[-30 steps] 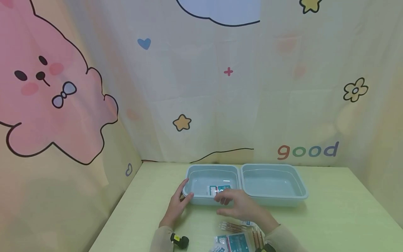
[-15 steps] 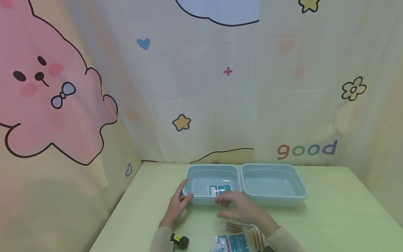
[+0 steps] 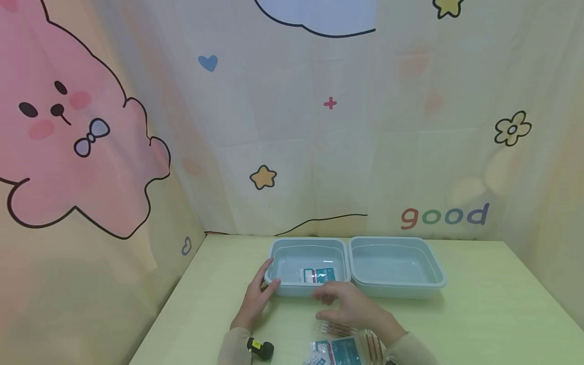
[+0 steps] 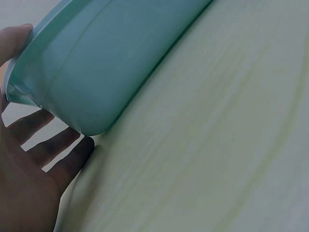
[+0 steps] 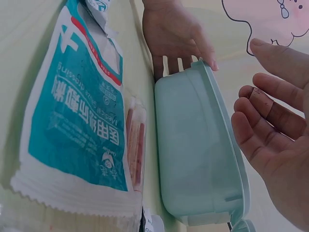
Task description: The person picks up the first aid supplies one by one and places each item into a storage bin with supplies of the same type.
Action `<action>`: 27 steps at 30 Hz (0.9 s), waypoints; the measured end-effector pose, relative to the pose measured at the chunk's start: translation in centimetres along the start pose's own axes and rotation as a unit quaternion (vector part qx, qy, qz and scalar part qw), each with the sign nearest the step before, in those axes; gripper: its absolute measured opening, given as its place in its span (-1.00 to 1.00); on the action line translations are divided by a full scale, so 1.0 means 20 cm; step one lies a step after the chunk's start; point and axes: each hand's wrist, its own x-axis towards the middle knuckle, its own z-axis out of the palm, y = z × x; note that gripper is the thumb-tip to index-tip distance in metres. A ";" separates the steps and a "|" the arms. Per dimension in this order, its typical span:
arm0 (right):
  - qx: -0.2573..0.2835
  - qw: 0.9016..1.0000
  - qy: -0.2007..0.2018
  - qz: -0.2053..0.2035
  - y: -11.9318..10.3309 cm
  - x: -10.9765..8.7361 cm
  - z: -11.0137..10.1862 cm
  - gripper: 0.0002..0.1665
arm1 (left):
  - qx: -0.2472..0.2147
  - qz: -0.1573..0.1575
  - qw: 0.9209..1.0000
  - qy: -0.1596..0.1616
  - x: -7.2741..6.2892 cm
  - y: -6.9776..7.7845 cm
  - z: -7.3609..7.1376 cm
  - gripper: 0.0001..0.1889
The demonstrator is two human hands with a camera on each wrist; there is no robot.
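Pale-blue rectangular plastic tray (image 3: 296, 291), corner gripped by left hand (image 3: 253, 300); right hand (image 3: 353, 305) loosely spread; teal-and-white plastic packet (image 5: 72, 130) reads "Medical Gauze dressing".

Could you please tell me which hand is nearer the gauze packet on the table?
Right. The right hand is just beyond the gauze packet; the left hand is farther, holding the left tray.

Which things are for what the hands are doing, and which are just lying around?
Probably for the job:
left tub, gripped by the left hand
teal packet inside it
other teal packet and bagged brown sticks, near the right hand

Probably just there:
right tub, which no hand holds
patterned curtain behind
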 end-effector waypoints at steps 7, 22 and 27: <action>0.001 1.000 -0.008 0.011 0.01 -0.01 0.00 -0.56 | -0.001 -0.001 1.000 0.000 0.00 0.00 0.00 -0.35; 0.020 0.999 -0.026 0.033 0.02 -0.03 0.02 -0.56 | 0.008 -0.003 1.000 -0.001 0.01 0.00 0.01 -0.35; 0.020 1.000 -0.015 0.016 0.03 -0.03 0.02 -0.57 | 0.008 -0.001 1.000 0.000 0.01 -0.01 0.00 -0.35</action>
